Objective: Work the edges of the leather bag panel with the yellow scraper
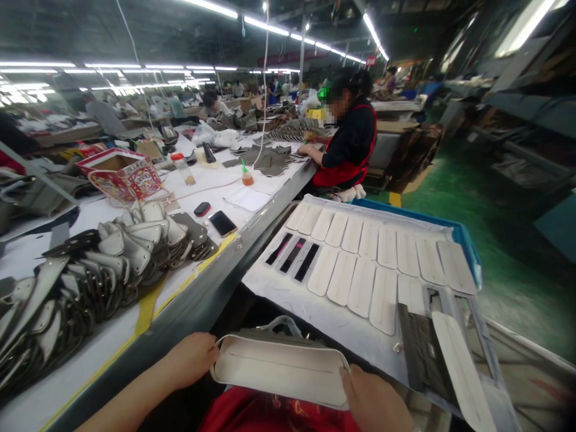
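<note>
A bag piece [279,366] with a long, round-cornered cream panel and a raised edge lies across my lap. My left hand [195,358] pinches its left end. At the opposite end, my right hand [375,399] is closed on the edge, with some fingers hidden behind it. A clear, curved strip [283,323] shows behind the piece. To the right, a board [288,300] carries rows of similar cream panels [357,285]. A dark grey fabric piece [423,348] and a loose cream panel [463,372] lie at its near right corner.
On the long worktable [216,204] at left lie stacked grey-and-white leather pieces [103,258], a phone [222,223], a red patterned box [121,174] and a small glue bottle [247,174]. A co-worker [348,132] sits farther along. A blue crate [468,240] borders the board.
</note>
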A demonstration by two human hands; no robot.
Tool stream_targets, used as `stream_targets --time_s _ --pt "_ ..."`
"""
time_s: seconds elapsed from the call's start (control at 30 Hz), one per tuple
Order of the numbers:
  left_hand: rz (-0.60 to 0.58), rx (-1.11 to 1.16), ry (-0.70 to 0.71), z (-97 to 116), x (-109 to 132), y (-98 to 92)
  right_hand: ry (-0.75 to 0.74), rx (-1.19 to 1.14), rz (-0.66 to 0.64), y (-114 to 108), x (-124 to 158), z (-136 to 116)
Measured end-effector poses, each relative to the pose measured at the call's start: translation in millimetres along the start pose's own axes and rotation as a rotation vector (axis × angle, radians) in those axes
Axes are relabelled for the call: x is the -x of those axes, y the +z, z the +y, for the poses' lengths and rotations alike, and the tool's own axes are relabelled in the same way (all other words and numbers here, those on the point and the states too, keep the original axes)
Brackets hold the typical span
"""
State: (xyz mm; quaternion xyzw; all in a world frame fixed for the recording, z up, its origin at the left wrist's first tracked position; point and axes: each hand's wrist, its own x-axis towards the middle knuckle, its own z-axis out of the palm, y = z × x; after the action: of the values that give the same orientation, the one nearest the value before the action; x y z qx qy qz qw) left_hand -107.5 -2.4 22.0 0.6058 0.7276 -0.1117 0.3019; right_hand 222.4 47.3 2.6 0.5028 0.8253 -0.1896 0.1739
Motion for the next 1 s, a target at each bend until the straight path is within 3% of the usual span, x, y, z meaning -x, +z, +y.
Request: stream_targets --time_s 0.13,0.3,0.43,0.53,0.6,0.7,0.8,0.9,1.0 --pt "-0.004 0.055 0.003 -1.1 7.4 -1.4 0.008 -0.025 -0.021 -1.1 1.8 -1.4" --pt "0.214 0.149 0.212 -0.9 -4.1 7.8 0.042 -0.036 -0.001 -0.4 -1.8 -2.0" --pt "0.159 0.145 0.283 3.3 -17.8 4.0 0.035 -0.067 -0.007 1.5 -2.6 -0.7" --pt "0.131 0.200 0.324 1.3 -15.2 -2.2 0.019 -0.074 -0.009 3.8 -0.6 -0.5" --pt "0.073 0.351 0.278 -4.8 -8.8 -0.8 0.057 -0.100 0.003 5.3 0.6 -1.0" --pt "-0.010 0.563 0.058 -14.9 2.7 11.2 0.123 -0.187 0.018 6.0 1.5 -1.7" --pt "0.023 0.383 -0.068 -15.0 11.2 22.7 0.141 -0.261 0.021 5.2 2.5 -1.0" --pt "0.105 0.068 -0.077 -4.8 13.0 23.1 0.147 -0.246 0.017 4.7 3.1 0.4" --pt "0.134 -0.055 -0.069 3.1 9.3 18.5 0.081 -0.133 -0.014 5.4 1.7 0.2"
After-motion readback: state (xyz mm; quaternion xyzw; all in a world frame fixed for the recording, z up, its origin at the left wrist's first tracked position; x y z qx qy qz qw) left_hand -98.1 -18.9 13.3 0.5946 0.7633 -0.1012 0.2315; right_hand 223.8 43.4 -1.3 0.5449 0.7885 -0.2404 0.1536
